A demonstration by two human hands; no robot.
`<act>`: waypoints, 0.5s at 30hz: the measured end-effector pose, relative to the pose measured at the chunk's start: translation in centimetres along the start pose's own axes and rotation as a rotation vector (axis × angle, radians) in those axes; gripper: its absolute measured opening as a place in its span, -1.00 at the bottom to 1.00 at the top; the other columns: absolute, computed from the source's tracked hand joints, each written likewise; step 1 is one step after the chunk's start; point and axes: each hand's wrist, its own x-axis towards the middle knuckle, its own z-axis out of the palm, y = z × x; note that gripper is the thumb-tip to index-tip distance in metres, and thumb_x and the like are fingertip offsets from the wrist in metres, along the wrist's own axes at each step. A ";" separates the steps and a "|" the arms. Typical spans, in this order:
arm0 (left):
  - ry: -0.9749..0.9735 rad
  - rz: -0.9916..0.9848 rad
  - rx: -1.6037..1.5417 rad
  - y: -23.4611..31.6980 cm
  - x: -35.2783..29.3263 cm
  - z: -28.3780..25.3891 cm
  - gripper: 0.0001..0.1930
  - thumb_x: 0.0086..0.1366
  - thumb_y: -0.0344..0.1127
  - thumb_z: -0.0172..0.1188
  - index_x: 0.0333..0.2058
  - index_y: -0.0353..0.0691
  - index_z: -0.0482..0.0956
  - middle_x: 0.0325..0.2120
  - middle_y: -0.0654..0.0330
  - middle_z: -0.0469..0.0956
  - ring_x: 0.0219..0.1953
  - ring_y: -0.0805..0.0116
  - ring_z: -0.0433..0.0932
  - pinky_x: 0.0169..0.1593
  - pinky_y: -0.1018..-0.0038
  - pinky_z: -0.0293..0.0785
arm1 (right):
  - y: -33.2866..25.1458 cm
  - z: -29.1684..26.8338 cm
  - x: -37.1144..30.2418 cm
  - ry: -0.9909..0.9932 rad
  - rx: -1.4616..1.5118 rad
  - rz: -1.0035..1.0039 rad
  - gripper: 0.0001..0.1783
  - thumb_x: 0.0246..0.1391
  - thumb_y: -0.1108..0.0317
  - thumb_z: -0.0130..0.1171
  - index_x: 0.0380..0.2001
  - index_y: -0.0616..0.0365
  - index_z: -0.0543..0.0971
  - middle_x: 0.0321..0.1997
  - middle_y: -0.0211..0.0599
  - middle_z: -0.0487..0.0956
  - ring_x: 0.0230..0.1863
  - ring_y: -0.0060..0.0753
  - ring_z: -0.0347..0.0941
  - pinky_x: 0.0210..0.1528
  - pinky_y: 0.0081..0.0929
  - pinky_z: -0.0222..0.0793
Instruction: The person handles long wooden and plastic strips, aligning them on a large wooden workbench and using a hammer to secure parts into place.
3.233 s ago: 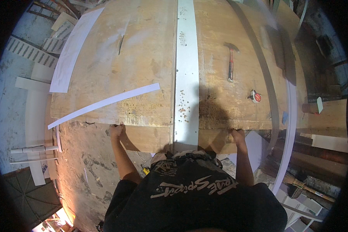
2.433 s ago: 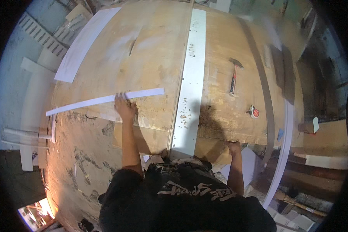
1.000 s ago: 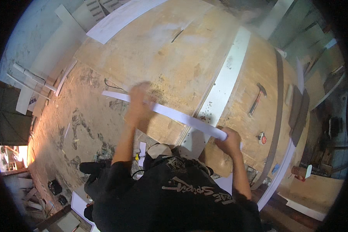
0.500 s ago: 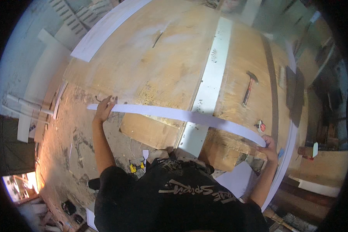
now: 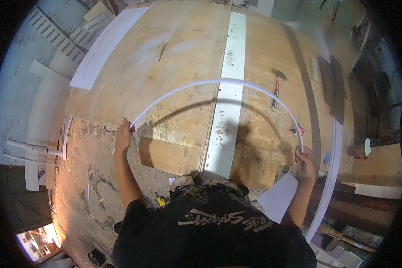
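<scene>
A long, thin white strip (image 5: 190, 86) bows upward in an arch between my hands, its narrow edge toward me. Its left end is gripped by my left hand (image 5: 124, 133), with a short tail hanging below the fingers. My right hand (image 5: 305, 161) pinches the other end beside the right part of the worktable (image 5: 174, 111). The arch throws a curved shadow on the plywood top. Inside the right part of the curve lies a claw hammer (image 5: 277, 91) with a red and black handle. A small red and white round tool (image 5: 301, 131), partly hidden by the strip, sits near my right hand.
A spotted white board (image 5: 233, 49) runs across the table's middle. White panels (image 5: 109, 49) lie at the far left edge. Along the right side stands a long white strip (image 5: 328, 196). A yellow tool (image 5: 161, 201) is on the floor by my left side, and a white sheet (image 5: 279, 194) by my right.
The strip has gone from a nearly flat, slightly bent band with its wide face showing to a high arch seen edge-on. My right hand has moved slightly left and up; both hands keep their grip.
</scene>
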 end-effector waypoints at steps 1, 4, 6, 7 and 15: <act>0.000 -0.048 -0.055 0.4 0.0 0.3 -0.14 0.38 0.40 -0.53 -0.65 -0.28 0.39 -0.73 0.15 0.32 -0.59 0.26 0.33 -0.40 0.34 0.24 | 0.2 0.5 0.1 0.030 -0.011 0.030 -0.77 -0.01 0.37 0.23 -0.27 0.18 0.48 -0.50 -0.60 0.33 -0.53 -0.73 0.20 -0.47 -0.71 0.10; 0.011 -0.195 -0.206 1.7 0.1 1.5 -0.11 0.33 0.47 -0.54 -0.67 -0.25 0.38 -0.73 0.20 0.32 -0.61 0.33 0.32 -0.44 0.40 0.23 | -0.7 3.2 0.7 0.084 0.014 0.130 -0.82 0.07 0.35 0.17 -0.28 0.15 0.48 -0.47 -0.56 0.37 -0.51 -0.68 0.28 -0.47 -0.67 0.16; 0.030 -0.294 -0.281 3.2 -0.1 2.6 -0.10 0.30 0.52 -0.54 -0.67 -0.24 0.38 -0.73 0.23 0.33 -0.62 0.38 0.32 -0.46 0.43 0.23 | -0.9 4.2 0.9 0.064 -0.016 0.105 -0.82 0.09 0.34 0.18 -0.26 0.15 0.48 -0.48 -0.57 0.37 -0.51 -0.72 0.27 -0.48 -0.70 0.15; 0.016 -0.298 -0.274 3.6 0.1 3.2 -0.09 0.29 0.53 -0.54 -0.66 -0.24 0.39 -0.73 0.23 0.34 -0.62 0.38 0.33 -0.46 0.43 0.24 | -0.9 4.5 1.0 0.053 -0.032 0.093 -0.82 0.10 0.33 0.19 -0.26 0.15 0.48 -0.48 -0.58 0.38 -0.51 -0.73 0.26 -0.48 -0.71 0.14; -0.031 -0.339 -0.384 5.0 -0.3 6.1 -0.13 0.30 0.52 -0.47 -0.55 -0.23 0.47 -0.67 0.24 0.39 -0.57 0.39 0.37 -0.41 0.45 0.29 | -1.3 6.2 1.7 0.130 -0.117 0.010 -0.83 0.10 0.36 0.20 -0.25 0.11 0.48 -0.46 -0.60 0.41 -0.49 -0.73 0.28 -0.45 -0.67 0.17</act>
